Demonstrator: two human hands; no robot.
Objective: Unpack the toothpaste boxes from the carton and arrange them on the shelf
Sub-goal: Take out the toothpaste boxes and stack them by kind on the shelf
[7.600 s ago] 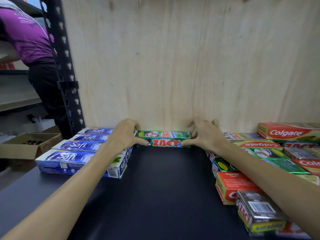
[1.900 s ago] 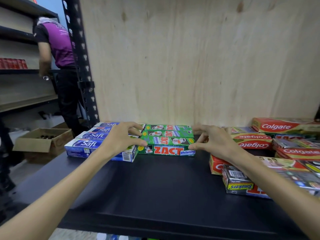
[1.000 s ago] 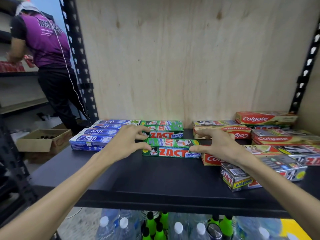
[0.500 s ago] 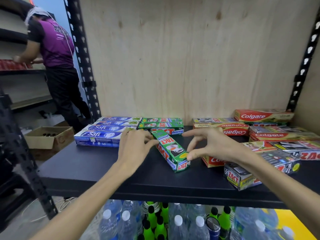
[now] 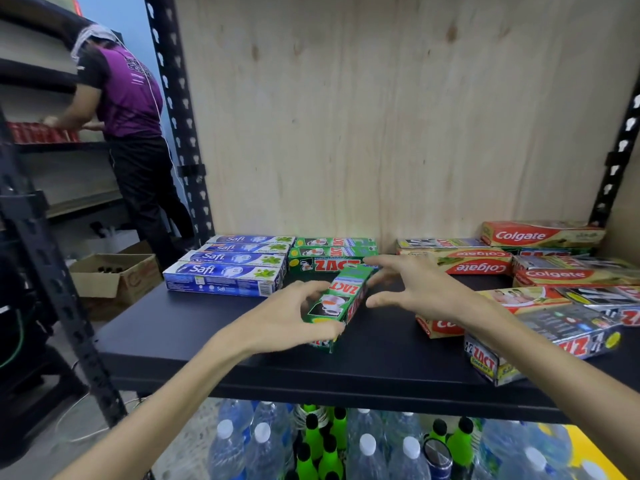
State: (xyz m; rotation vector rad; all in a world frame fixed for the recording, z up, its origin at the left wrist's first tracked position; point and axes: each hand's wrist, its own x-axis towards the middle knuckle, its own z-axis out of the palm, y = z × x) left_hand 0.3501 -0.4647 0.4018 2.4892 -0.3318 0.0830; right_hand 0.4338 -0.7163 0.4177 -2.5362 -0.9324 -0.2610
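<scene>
A green ZACT toothpaste box point(image 5: 347, 288) lies lengthwise on the black shelf point(image 5: 194, 327), its far end pointing at the back wall. My left hand point(image 5: 291, 320) is wrapped around its near end. My right hand point(image 5: 419, 289) hovers just right of the box's far end with fingers spread and nothing in them. Behind it, more green ZACT boxes point(image 5: 332, 258) sit crosswise against the plywood back. Blue Safi boxes point(image 5: 225, 270) are lined up to their left.
Red Colgate boxes point(image 5: 543, 234) and a silver ZACT box point(image 5: 554, 341) are piled loosely at the right. Black slotted uprights point(image 5: 180, 126) frame the bay. Water and green bottles point(image 5: 325, 445) stand below. A person in purple point(image 5: 131, 98) works at the left beside an open carton point(image 5: 114, 275).
The front green ZACT box has swung from crosswise to lengthwise and come toward the shelf's front. My left hand now grips its near end; my right hand has let go and spread.
</scene>
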